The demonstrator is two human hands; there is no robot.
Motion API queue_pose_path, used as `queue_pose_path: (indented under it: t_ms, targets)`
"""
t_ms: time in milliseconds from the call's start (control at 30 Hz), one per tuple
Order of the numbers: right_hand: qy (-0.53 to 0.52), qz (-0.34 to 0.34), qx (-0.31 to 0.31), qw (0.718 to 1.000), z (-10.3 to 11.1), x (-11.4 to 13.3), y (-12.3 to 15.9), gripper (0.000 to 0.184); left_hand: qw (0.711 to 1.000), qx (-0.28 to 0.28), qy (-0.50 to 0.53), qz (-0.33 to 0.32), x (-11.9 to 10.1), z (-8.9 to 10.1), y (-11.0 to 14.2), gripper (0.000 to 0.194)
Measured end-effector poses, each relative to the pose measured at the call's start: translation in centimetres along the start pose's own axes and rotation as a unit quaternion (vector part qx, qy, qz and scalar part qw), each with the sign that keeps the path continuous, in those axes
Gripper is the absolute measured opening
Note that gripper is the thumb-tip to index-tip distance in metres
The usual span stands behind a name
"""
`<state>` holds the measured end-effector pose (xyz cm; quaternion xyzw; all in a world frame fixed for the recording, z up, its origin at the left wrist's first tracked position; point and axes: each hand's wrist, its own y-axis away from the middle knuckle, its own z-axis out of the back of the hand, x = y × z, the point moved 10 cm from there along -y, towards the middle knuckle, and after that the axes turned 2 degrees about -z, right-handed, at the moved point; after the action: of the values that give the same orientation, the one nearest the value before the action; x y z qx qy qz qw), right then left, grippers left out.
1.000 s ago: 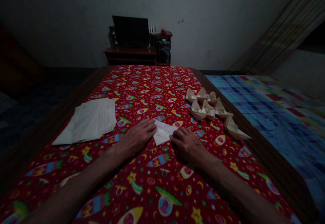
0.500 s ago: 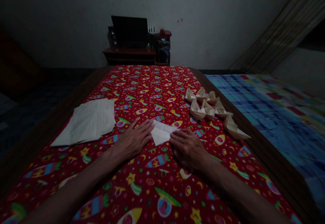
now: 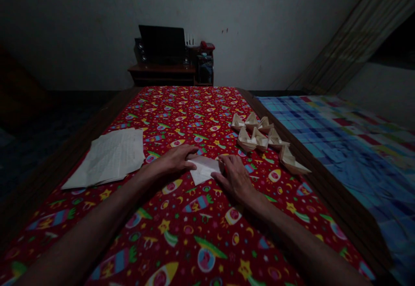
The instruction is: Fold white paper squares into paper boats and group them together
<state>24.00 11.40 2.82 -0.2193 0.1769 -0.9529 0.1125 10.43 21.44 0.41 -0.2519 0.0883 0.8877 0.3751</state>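
A folded piece of white paper [image 3: 203,171], pointed toward me, lies on the red patterned cloth [image 3: 194,238] between my hands. My left hand [image 3: 177,158] has its thumb and fingers closed on the paper's left corner. At the opposite corner, my right hand [image 3: 236,176] grips the paper, thumb on the near side and fingers curled beyond it. Both hands partly hide the ends of the sheet. Several folded paper boats [image 3: 259,139] stand in rows beyond my right hand. Off to the left rests a stack of paper sheets [image 3: 108,156].
A dark brown border [image 3: 324,191] runs along the cloth's right side, with a blue checked cloth [image 3: 301,126] past it. At the far end stand a black monitor [image 3: 162,44], speakers and a red telephone [image 3: 207,45] against the wall.
My hands have gone from lying flat at the paper's sides to gripping its two ends, thumbs now on the near side. The view has shifted slightly.
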Motion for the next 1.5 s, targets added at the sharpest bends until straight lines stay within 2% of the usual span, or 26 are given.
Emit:
queue_pose_path:
  t_ms: [67,133,200,367,467,567,633,700,833,933,1033,1167,1300,1367,1500]
  targets:
    - [-0.012,0.001,0.003,1.000,0.1,-0.1,0.0,0.038,0.999,0.029,0.020,0.018,0.3,-0.2,-0.4,0.040]
    - [-0.022,-0.001,0.012,1.000,-0.1,-0.3,-0.2,0.037,0.999,0.033,0.026,0.028,0.3,-0.1,-0.5,0.024]
    - [-0.032,-0.005,0.023,0.999,-0.5,-0.8,-0.3,0.033,0.999,0.022,0.033,0.035,0.2,0.1,-0.4,0.020]
    - [-0.086,-0.050,0.045,0.994,-1.7,-2.3,-0.8,0.030,0.996,-0.028,0.068,0.042,-0.6,0.7,1.1,0.020]
    - [-0.133,-0.053,0.043,0.989,-1.4,-2.2,-1.4,0.011,0.991,-0.105,0.077,0.014,-1.9,2.3,2.3,0.017]
    - [-0.141,0.019,-0.033,0.989,1.5,-0.4,-2.5,0.010,0.975,-0.218,0.038,-0.034,-3.9,5.0,4.1,0.016]
    - [-0.079,0.090,-0.090,0.989,3.5,1.4,-3.0,0.014,0.956,-0.281,-0.039,-0.079,-5.6,6.5,5.6,0.014]
    - [0.016,0.156,-0.111,0.981,4.0,3.1,-3.0,0.020,0.935,-0.304,-0.138,-0.121,-7.1,6.8,6.8,0.012]
    - [0.138,0.251,-0.041,0.957,0.8,4.7,-1.9,0.020,0.933,-0.235,-0.242,-0.128,-6.9,4.4,7.4,0.013]
    - [0.161,0.275,0.018,0.948,-1.5,4.6,-0.7,0.015,0.946,-0.163,-0.252,-0.123,-6.1,1.8,7.6,0.014]
    - [0.157,0.278,0.047,0.946,-2.1,4.3,-0.1,0.012,0.953,-0.127,-0.247,-0.126,-6.0,0.3,8.0,0.015]
    - [0.137,0.280,0.069,0.948,-1.7,4.4,0.1,0.011,0.958,-0.128,-0.229,-0.116,-6.0,-0.3,8.3,0.020]
    - [0.084,0.259,0.064,0.960,-1.1,4.3,0.1,0.017,0.975,-0.143,-0.143,-0.097,-5.2,-0.1,8.1,0.012]
    - [0.034,0.221,0.052,0.973,-0.9,3.7,-0.2,0.023,0.981,-0.161,-0.080,-0.075,-4.4,0.4,7.9,0.011]
    - [-0.035,0.104,0.048,0.993,-1.3,1.4,-1.2,0.027,0.982,-0.191,-0.005,0.004,-2.0,1.2,7.7,0.023]
